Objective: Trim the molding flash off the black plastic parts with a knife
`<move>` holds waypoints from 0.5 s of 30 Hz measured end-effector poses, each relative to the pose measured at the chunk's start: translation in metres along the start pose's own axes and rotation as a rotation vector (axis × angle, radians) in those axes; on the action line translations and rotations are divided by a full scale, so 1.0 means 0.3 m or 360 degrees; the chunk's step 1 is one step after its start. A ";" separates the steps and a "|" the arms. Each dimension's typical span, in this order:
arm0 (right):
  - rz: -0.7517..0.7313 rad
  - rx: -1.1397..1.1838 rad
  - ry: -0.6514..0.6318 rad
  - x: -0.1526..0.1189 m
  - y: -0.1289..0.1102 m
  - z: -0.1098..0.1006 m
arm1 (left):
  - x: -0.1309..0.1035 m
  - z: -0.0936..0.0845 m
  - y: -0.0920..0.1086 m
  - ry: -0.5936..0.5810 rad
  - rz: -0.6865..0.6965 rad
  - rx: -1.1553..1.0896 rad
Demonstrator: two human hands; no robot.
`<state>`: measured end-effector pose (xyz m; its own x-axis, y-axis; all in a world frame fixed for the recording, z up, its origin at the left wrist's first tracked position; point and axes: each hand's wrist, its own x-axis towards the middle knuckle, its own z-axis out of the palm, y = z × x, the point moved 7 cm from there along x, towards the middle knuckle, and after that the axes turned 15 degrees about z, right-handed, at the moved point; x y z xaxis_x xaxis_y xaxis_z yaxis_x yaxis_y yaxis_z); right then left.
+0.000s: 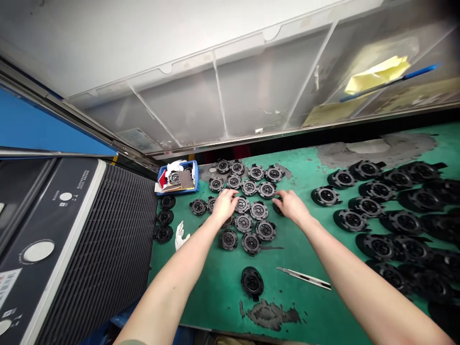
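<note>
Several black round ribbed plastic parts lie in a cluster on the green tabletop. My left hand reaches over the cluster's left side, its fingers curled at the edge of one black round part. Beyond the cluster's right edge, my right hand pinches a dark part, mostly covered by the fingers. Closer to me, a single black round part lies apart from the others. A utility knife rests to its right with the blade pointing left.
Many more black parts stand in rows at the right. A blue bin holding assorted items sits at the back left, near a white glove. A dark ribbed machine borders the left. Clear plastic compartments span the back.
</note>
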<state>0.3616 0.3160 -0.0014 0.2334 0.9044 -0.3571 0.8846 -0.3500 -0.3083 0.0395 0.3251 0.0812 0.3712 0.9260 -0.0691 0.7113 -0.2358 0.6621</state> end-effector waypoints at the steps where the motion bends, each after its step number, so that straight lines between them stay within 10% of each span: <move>1: -0.0022 -0.0036 -0.0031 -0.008 -0.001 0.002 | 0.062 0.038 0.033 -0.0014 0.0024 -0.0005; 7: -0.0133 -0.0193 -0.0030 0.019 0.035 -0.081 | 0.317 0.181 0.152 -0.0133 0.0125 0.0065; 15: -0.0165 -0.0160 0.0049 0.130 -0.049 -0.087 | 0.395 0.169 0.110 -0.0186 0.0085 0.0336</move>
<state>0.3682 0.3628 0.0123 0.1497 0.9421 -0.3000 0.9401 -0.2296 -0.2519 0.1373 0.4122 0.0571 0.4693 0.8730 -0.1325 0.7934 -0.3510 0.4973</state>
